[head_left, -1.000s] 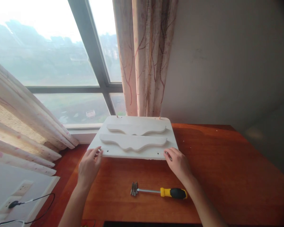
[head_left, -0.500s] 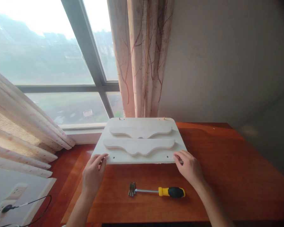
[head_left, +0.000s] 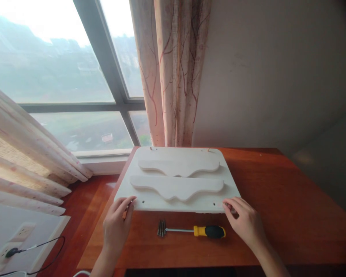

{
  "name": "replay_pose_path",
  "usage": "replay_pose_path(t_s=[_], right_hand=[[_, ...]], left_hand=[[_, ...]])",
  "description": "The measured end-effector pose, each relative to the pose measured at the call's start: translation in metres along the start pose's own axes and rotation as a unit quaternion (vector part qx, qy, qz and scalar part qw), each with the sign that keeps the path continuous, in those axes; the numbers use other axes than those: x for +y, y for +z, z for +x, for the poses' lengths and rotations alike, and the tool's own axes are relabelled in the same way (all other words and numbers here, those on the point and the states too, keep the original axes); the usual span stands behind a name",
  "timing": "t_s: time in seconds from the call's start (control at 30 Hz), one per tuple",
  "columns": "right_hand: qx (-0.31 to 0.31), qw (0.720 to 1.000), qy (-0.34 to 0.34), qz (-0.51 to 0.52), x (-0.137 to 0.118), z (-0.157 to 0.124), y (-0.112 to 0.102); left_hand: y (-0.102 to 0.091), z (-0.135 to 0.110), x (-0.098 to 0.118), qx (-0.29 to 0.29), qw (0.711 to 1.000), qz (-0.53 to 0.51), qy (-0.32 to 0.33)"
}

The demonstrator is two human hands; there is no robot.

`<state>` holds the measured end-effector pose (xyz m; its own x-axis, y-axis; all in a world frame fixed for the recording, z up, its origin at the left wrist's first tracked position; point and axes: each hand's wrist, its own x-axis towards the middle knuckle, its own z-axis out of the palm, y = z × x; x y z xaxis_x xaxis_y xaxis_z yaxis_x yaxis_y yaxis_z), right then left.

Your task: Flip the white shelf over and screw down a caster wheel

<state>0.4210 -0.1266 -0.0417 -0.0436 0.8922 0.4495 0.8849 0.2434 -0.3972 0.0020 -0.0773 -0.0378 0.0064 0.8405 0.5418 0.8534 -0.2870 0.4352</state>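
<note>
Your white board (head_left: 175,206), toward the table's far edge: matt, smooth, looks like painted wood. Shaped pieces (head_left: 177,187) (head_left: 178,166) on it: same matt white. Table (head_left: 276,200): reddish wood, glossy varnish. Screwdriver (head_left: 202,231): bright metal shaft, yellow-and-black plastic handle. Screws (head_left: 161,228): dull metal. Curtain (head_left: 175,77): thin printed cloth.

A home room – patterned curtains (head_left: 173,73) at a big window (head_left: 60,69), wooden table (head_left: 276,200), wall socket (head_left: 21,232)

Left hand (head_left: 115,226) and right hand (head_left: 247,224) stretched forward, palms down, well apart.
</note>
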Motion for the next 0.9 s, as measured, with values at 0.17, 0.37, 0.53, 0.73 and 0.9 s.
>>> replay_pose_path(t_s=[0.17, 0.37, 0.53, 0.73, 0.9], right_hand=[[0.016, 1.0, 0.014, -0.015, 0.009, -0.012, -0.009], [0.034, 0.999, 0.02, -0.02, 0.016, -0.021, -0.013], [0.044, 0.998, 0.021, -0.027, 0.012, -0.022, -0.015], [0.039, 0.999, 0.019, -0.026, 0.012, -0.022, -0.016], [0.037, 0.999, 0.007, -0.03, 0.012, -0.025, -0.018]], left_hand=[[0.003, -0.007, 0.014, 0.002, 1.0, -0.003, 0.007], [0.006, -0.014, 0.024, 0.003, 1.0, 0.003, 0.016], [0.006, -0.014, 0.026, 0.002, 1.0, 0.003, 0.015], [0.001, -0.012, 0.028, 0.0, 1.0, 0.008, 0.025], [-0.001, -0.016, 0.028, -0.016, 0.999, 0.011, 0.025]])
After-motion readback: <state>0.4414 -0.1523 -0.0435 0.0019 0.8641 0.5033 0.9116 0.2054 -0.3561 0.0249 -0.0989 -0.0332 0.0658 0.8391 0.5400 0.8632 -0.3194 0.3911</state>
